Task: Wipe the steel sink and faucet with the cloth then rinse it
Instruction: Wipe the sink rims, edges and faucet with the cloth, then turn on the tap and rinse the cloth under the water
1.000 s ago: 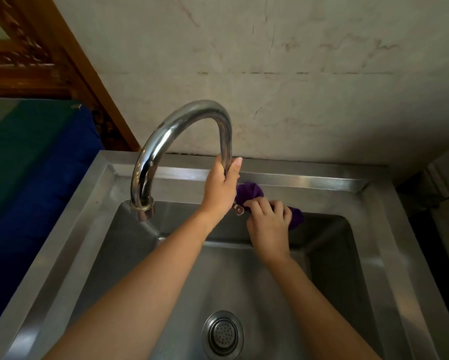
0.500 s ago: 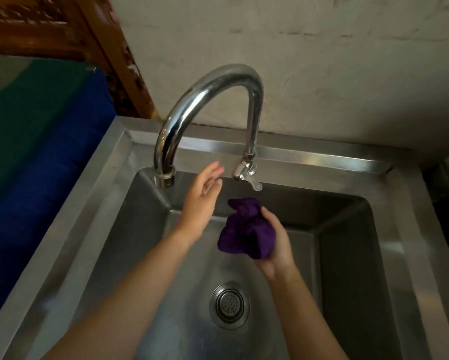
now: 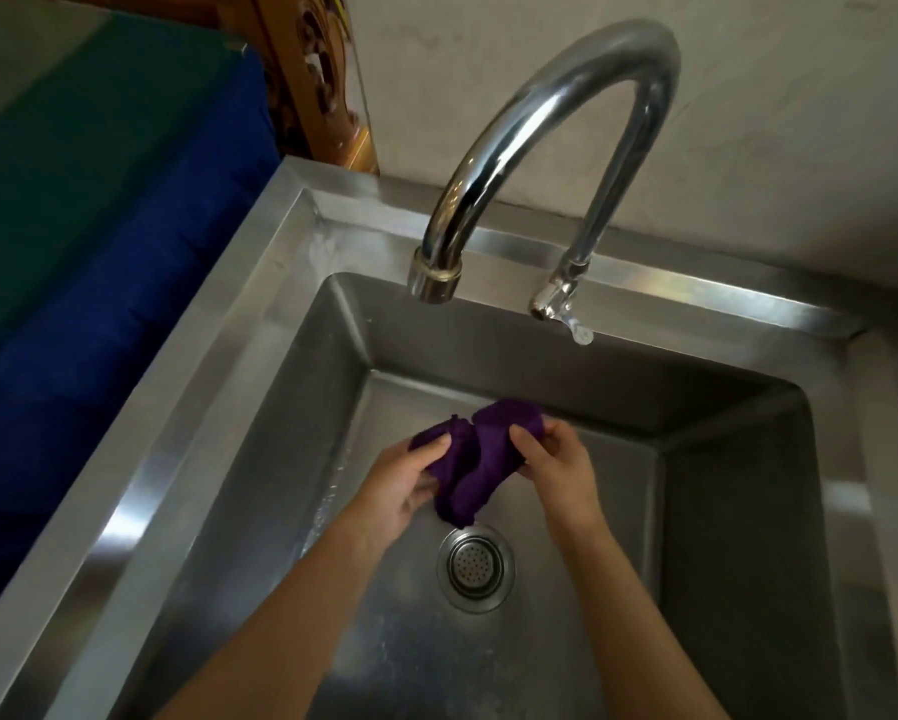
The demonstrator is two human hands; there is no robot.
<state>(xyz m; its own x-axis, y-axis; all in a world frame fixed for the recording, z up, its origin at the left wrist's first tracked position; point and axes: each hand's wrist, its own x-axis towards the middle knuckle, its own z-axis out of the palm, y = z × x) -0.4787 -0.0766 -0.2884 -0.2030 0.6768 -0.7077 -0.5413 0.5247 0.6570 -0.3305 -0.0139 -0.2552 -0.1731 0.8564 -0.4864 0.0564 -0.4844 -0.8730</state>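
I have the purple cloth (image 3: 470,462) bunched between both hands over the middle of the sink (image 3: 259,387), just up from the drain (image 3: 475,568), toward twelve o'clock of it. My left hand (image 3: 402,488) pinches the cloth's nine o'clock edge and my right hand (image 3: 556,470) grips its three o'clock edge, both closed on the fabric, with a loose tail hanging down toward the drain.

What worries me most is position. The spout (image 3: 433,280) of the faucet (image 3: 556,127) opens at about eleven o'clock of the cloth, near the back wall of the basin, and no water shows coming from it. If I open the tap (image 3: 558,304) with the cloth where it is, I judge the stream would miss it and hit bare steel, splashing up. Reaching for the tap also means letting go with one hand, and the bundle could then slip and drop onto the drain. The hanging tail could drag across the strainer and pick up grit.

I cannot tell whether the cloth is wet or carries soap; its folds read as one dark mass. The near edge of the sink and both my elbows are cut off by the frame. The tap's small handle is blurred, so its setting is unclear. A faint wet streak runs down the nine o'clock wall.
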